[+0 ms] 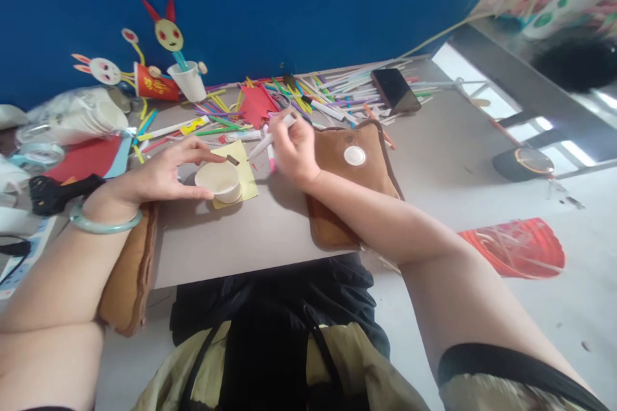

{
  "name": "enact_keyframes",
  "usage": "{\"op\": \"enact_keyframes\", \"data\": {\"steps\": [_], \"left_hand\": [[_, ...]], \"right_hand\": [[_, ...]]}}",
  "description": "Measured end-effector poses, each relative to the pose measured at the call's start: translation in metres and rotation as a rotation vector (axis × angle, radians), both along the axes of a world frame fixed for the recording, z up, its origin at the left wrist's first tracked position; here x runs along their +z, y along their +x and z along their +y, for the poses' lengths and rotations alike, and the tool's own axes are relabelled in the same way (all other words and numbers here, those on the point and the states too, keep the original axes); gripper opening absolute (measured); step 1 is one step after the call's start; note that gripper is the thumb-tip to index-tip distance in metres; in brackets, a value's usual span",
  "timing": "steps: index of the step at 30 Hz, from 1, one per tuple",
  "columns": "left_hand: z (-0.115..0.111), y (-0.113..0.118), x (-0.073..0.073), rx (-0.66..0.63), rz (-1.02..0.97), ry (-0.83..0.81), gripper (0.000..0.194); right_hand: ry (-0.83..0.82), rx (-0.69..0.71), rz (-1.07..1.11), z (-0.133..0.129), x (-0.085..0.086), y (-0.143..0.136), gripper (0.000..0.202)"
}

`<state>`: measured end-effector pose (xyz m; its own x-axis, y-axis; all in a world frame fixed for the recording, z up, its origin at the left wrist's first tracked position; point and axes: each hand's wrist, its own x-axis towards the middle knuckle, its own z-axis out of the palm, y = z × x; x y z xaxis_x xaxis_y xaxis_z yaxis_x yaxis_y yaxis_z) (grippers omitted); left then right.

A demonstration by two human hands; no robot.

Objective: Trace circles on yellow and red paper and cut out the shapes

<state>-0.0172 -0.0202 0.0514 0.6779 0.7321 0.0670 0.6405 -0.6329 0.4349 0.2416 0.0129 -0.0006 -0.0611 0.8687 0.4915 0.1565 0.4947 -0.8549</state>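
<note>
While left hand (166,173) steadies cup (220,181), rt hand (292,149) grips marker (270,139).

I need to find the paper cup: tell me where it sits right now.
In the head view, the paper cup stands on the yellow paper near the table's front edge, under the left hand, just left of the right hand holding pens.
</note>
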Motion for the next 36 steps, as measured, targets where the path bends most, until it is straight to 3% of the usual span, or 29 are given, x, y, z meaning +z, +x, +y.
{"op": "enact_keyframes", "data": {"steps": [3, 5, 7, 9, 11, 14, 19, 25, 36], "left_hand": [[0.003, 0.0, -0.004, -0.035, -0.076, -0.048, 0.059], [0.004, 0.0, -0.006, -0.027, -0.096, -0.045, 0.059], [0.005, 0.0, -0.008, -0.014, -0.11, -0.066, 0.062], [0.007, 0.0, -0.01, -0.016, -0.139, -0.068, 0.063], [0.008, 0.0, -0.013, -0.035, -0.159, -0.069, 0.061], [0.011, 0.0, -0.016, -0.048, -0.177, -0.055, 0.06], [0.015, -0.001, -0.021, -0.055, -0.218, -0.077, 0.066], [0.02, 0.0, -0.028, -0.07, -0.238, -0.053, 0.065], [0.018, 0.003, -0.024, -0.042, -0.195, -0.062, 0.059]], "right_hand": [[0.243, -0.13, -0.034, -0.013, 0.021, 0.011, 0.033], [0.392, -0.137, -0.135, -0.032, 0.037, 0.018, 0.036], [0.559, -0.039, -0.293, -0.057, 0.049, 0.022, 0.033], [0.745, 0.163, -0.472, -0.083, 0.053, 0.02, 0.022], [0.932, 0.357, -0.663, -0.105, 0.048, 0.01, 0.013], [1.066, 0.426, -0.924, -0.129, 0.031, -0.015, 0.017], [0.96, 0.354, -1.189, -0.143, 0.008, -0.061, 0.018], [0.554, 0.259, -1.543, -0.149, 0.012, -0.106, 0.025], [0.365, 0.092, -1.679, -0.137, 0.002, -0.137, 0.036]]}}
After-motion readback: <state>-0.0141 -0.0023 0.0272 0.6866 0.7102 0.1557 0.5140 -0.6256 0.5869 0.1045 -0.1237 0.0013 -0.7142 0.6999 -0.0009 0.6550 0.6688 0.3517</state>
